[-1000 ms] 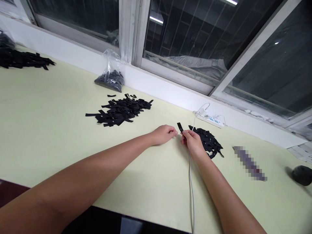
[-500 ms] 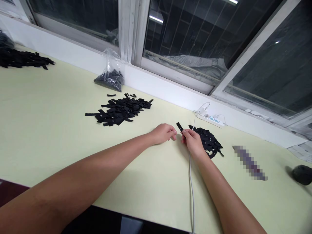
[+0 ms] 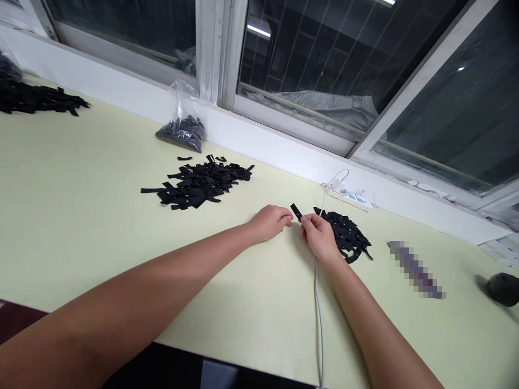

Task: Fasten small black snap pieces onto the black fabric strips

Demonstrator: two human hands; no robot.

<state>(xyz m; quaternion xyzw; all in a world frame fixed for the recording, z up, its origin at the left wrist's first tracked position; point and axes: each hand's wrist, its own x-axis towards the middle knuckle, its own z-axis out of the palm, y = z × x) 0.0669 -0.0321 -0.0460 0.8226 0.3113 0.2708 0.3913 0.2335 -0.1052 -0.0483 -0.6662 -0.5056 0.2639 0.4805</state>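
Between the fingers of my right hand (image 3: 318,233) is a short black strip (image 3: 295,211) with a small bright dot on it, its free end pointing up and to the left. Just left of it is my left hand (image 3: 272,222), its fingers curled together; whether anything is in them is hidden. A pile of black strips (image 3: 348,235) lies right beside and behind my right hand. Farther left and back, a larger pile of black strips (image 3: 198,183) is spread on the pale green table (image 3: 243,302).
A clear bag of black pieces (image 3: 184,129) stands by the wall. More black strips (image 3: 36,97) lie far left. A white power strip (image 3: 351,197) sits behind the right pile; a white cable (image 3: 318,313) runs to the front edge. Farther right are a blurred-out object (image 3: 417,271) and a black object (image 3: 503,289).
My right hand has moved slightly left with the black strip, closer to my left hand. The fingers of my left hand have drawn a little closer together.
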